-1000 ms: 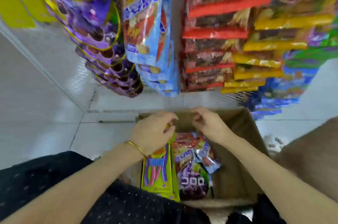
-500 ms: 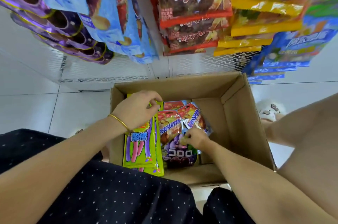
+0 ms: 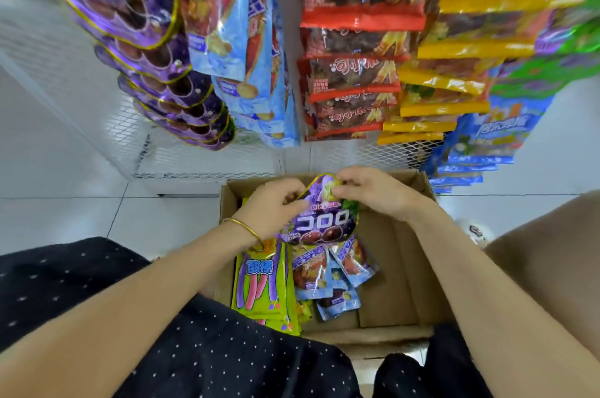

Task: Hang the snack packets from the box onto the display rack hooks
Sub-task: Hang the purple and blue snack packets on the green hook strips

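Observation:
A purple grape snack packet (image 3: 324,219) is held up above the open cardboard box (image 3: 389,267). My left hand (image 3: 276,206) pinches its upper left edge and my right hand (image 3: 367,190) pinches its top right corner. Below it in the box lie yellow-green packets (image 3: 259,287) on the left and several blue packets (image 3: 334,274) in the middle. The white mesh display rack (image 3: 201,154) stands behind the box, with purple packets (image 3: 168,92), blue packets (image 3: 246,56) and red packets (image 3: 354,79) hanging in columns on it.
Yellow packets (image 3: 448,89) and more blue packets (image 3: 487,144) hang at the right of the rack. White floor tiles (image 3: 65,186) lie left of the box. My dark dotted clothing (image 3: 162,332) fills the lower left, and a brown surface (image 3: 552,251) rises at the right.
My right hand has lifted the purple grape packet out of the box. My left hand has left the yellow-green packets and now pinches the purple one too. The view has tilted upward.

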{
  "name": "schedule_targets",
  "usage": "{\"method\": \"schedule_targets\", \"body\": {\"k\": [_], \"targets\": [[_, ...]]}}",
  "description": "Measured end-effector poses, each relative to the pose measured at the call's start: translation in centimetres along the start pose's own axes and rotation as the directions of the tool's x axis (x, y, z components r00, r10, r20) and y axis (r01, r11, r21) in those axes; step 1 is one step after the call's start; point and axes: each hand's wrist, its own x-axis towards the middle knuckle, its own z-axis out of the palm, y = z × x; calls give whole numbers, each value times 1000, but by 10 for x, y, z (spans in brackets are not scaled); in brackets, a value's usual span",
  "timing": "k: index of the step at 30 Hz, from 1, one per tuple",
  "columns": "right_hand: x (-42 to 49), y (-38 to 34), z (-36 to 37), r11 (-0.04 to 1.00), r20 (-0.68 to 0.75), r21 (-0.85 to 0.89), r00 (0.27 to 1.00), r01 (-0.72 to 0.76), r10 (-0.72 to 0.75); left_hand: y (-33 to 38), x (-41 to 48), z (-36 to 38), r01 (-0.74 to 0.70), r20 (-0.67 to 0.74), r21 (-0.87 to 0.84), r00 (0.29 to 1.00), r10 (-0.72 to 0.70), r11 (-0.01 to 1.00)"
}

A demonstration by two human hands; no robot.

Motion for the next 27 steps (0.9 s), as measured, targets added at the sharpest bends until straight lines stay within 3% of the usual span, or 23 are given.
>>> {"method": "schedule_targets", "body": {"k": [6,11,13,15,18,21,23,27], "targets": [[-13,-78,-1,947,-129,-209,953,244,-274,29,-25,-67,-103,-120,-156,989,85,982],[-34,-156,0,817,-181,-390,834,426,-521,60,-67,-146,-139,-177,-181,978,106,974],[-42,-186,-3,763,-200,-422,770,490,-605,72,-82,-184,-174,-273,-194,955,117,965],[-43,-215,-8,713,-249,-444,689,543,-681,83,-89,-219,-260,-458,-210,878,140,942],[-34,-260,-19,662,-334,-419,572,622,-749,100,-80,-269,-372,-725,-164,673,144,914],[-15,-306,-34,631,-405,-446,485,635,-775,118,-52,-316,-396,-838,-51,517,176,917],[3,-333,-45,627,-444,-429,453,651,-773,131,-31,-346,-396,-870,-4,454,192,918],[30,-372,-57,606,-482,-412,402,680,-778,148,-3,-383,-387,-897,-6,409,166,922]]}}
